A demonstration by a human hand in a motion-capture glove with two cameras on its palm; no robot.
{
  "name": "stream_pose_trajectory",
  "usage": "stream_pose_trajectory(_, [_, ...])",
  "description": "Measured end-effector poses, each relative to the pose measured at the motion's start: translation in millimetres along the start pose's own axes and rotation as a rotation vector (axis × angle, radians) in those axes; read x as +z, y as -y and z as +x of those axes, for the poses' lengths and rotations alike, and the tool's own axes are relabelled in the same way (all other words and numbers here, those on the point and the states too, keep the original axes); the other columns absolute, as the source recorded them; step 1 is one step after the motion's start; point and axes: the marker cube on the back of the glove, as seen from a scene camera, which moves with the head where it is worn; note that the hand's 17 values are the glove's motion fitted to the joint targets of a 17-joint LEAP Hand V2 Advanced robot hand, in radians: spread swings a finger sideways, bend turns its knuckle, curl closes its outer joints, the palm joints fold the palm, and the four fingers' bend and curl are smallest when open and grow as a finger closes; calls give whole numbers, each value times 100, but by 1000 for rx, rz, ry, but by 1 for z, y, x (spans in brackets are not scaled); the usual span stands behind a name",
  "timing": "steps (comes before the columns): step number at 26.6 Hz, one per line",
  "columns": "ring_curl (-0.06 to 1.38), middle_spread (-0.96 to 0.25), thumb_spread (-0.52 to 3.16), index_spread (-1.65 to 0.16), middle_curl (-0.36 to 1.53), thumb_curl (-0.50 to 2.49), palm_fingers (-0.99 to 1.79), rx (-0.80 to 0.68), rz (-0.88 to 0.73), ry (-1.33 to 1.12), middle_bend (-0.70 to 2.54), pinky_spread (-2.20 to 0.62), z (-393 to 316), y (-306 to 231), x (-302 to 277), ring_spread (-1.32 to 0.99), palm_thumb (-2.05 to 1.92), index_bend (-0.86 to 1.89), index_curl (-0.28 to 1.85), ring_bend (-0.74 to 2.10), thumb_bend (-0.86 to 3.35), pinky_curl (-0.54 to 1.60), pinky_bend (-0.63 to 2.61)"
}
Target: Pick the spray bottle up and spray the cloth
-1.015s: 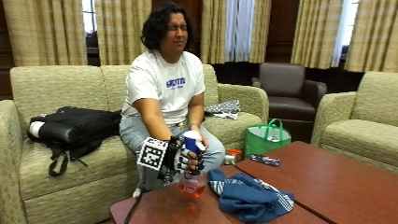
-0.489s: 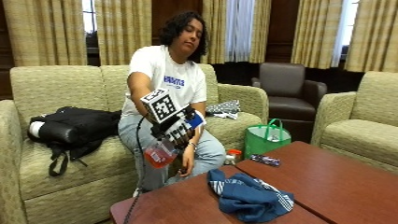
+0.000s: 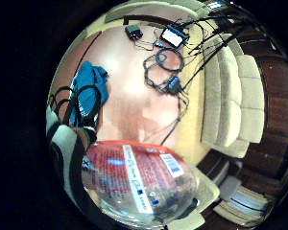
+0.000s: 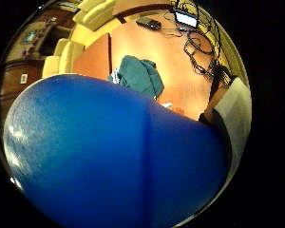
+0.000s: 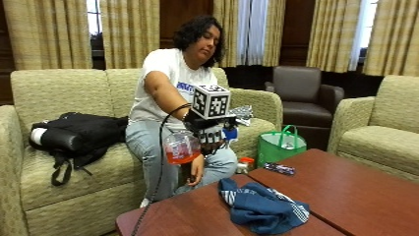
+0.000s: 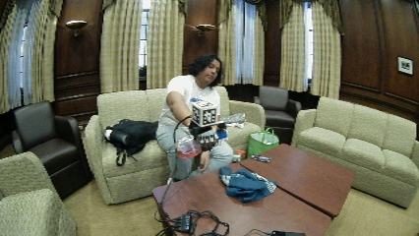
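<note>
The clear plastic spray bottle with reddish liquid and a blue trigger head (image 5: 182, 146) hangs tipped sideways in your black-gloved right hand (image 5: 211, 132), fingers wrapped round its neck, lifted above the reddish-brown wooden table (image 5: 367, 191). Part full, it probably carries moderate weight and slick, yielding walls; the neck under the head gives the surest hold. Below and beyond your grip, the crumpled blue cloth (image 5: 262, 206) rests on the table.

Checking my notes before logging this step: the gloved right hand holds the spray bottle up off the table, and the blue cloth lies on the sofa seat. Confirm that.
One detail is wrong. The gloved right hand does hold the spray bottle up off the table, but the blue cloth lies on the table, not on the sofa seat. The outside view shows it.
</note>
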Motion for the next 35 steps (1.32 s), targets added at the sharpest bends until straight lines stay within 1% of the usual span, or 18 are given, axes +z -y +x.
stream_pose_trajectory(5, [44, -23, 25, -28, 50, 72, 137, -34, -70, -155, 57, -25, -41, 26, 24, -24, 90, 39, 54, 56, -3, 37, 35])
stream_pose_trajectory(11, [44, -23, 25, -28, 50, 73, 137, -77, -136, -370, 57, -25, -92, 49, 73, -24, 89, 38, 54, 57, -3, 37, 36])
stream_pose_trajectory(18, [43, -23, 25, -28, 50, 75, 137, -123, -234, -522, 57, -24, -137, 52, 127, -24, 89, 38, 55, 57, -3, 37, 36])
stream_pose_trajectory(23, [43, -23, 25, -28, 50, 76, 137, -111, -237, -583, 57, -24, -143, 56, 146, -24, 89, 37, 55, 57, -3, 37, 37])
stream_pose_trajectory(29, [43, -23, 25, -28, 50, 76, 137, -107, -209, -540, 57, -25, -147, 54, 139, -24, 88, 37, 55, 57, -3, 37, 37])
stream_pose_trajectory(32, [43, -23, 25, -28, 50, 77, 137, -125, -154, -416, 57, -25, -147, 52, 117, -24, 88, 37, 56, 57, -3, 37, 37])
stream_pose_trajectory(35, [43, -23, 25, -28, 50, 77, 137, -152, -116, -217, 57, -25, -153, 42, 91, -23, 88, 37, 56, 57, -3, 37, 37])
